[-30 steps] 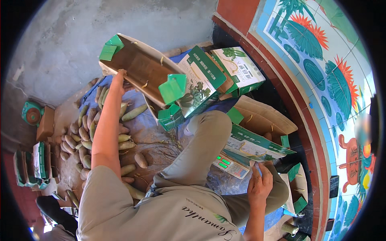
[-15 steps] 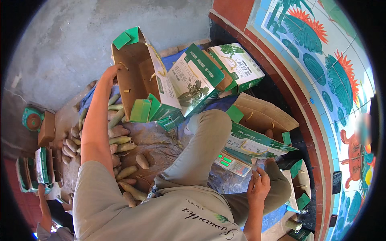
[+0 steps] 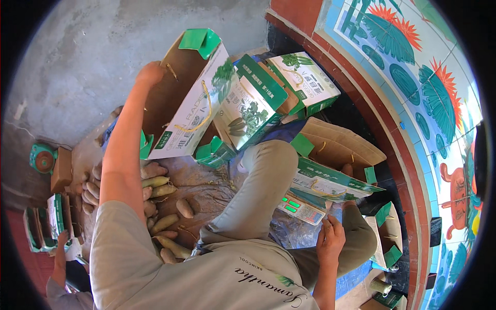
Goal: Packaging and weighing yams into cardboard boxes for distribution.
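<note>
My left arm reaches far to the left front. My left hand (image 3: 150, 74) is closed on the edge of an open cardboard carton (image 3: 188, 116), white and green outside and brown inside, with a yellow rope handle. The carton is tilted, and its green flaps stick out. Beside it on the right leans another white and green carton (image 3: 250, 111). My right hand (image 3: 330, 239) hangs by my bent knee with loosely curled fingers apart and nothing visible in them. Just left of it is a digital scale (image 3: 302, 209) with a green-lit display, under a long open carton (image 3: 330, 178).
Green radishes (image 3: 164, 222) and reddish tubers (image 3: 184, 208) lie in a pile on the sheet at the left. Another carton (image 3: 305, 77) stands at the back. A smaller open carton (image 3: 387, 235) is at the right, by the tiled wall. A person (image 3: 70, 294) handles cartons at far left.
My left hand has shifted slightly up, swinging the carton round so its printed side faces me. It now covers part of the radish pile. My right hand has barely moved.
</note>
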A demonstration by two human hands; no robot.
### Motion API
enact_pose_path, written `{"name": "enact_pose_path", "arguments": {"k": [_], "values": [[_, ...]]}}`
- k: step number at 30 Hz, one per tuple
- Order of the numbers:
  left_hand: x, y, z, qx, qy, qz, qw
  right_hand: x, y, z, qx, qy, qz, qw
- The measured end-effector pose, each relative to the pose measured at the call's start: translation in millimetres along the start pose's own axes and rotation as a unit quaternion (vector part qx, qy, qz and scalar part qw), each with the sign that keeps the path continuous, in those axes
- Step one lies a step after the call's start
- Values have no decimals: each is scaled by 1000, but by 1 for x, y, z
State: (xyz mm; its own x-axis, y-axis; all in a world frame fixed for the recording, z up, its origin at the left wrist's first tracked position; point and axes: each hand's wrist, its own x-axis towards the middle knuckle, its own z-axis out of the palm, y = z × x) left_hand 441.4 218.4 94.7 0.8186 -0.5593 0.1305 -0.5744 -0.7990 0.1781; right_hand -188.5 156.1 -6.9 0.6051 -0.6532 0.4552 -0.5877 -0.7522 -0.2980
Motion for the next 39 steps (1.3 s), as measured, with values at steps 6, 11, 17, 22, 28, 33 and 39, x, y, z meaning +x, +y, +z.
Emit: {"name": "enact_pose_path", "arguments": {"k": [6, 11, 17, 22, 28, 33, 39], "values": [[-14, 43, -16, 74, -50, -10, 996, -4, 11, -2, -12, -3, 4, 1000], [-21, 65, -40, 153, -48, 26, 987, -9, 12, 0, -12, -7, 13, 1000], [-16, 30, 17, 151, -15, 58, 987, -7, 8, 6, 2, -14, 20, 1000], [-21, 46, 18, 126, -10, 38, 991, -9, 16, 1, -3, -20, 16, 1000], [-24, 56, 20, 86, 6, 48, 995, -17, 14, 1, -14, -24, 20, 999], [-14, 55, 22, 39, 6, 43, 998, -16, 14, 2, -20, -32, 21, 999], [-10, 72, 25, 66, 11, 64, 996, -12, 12, 5, -28, -20, 19, 999]]}}
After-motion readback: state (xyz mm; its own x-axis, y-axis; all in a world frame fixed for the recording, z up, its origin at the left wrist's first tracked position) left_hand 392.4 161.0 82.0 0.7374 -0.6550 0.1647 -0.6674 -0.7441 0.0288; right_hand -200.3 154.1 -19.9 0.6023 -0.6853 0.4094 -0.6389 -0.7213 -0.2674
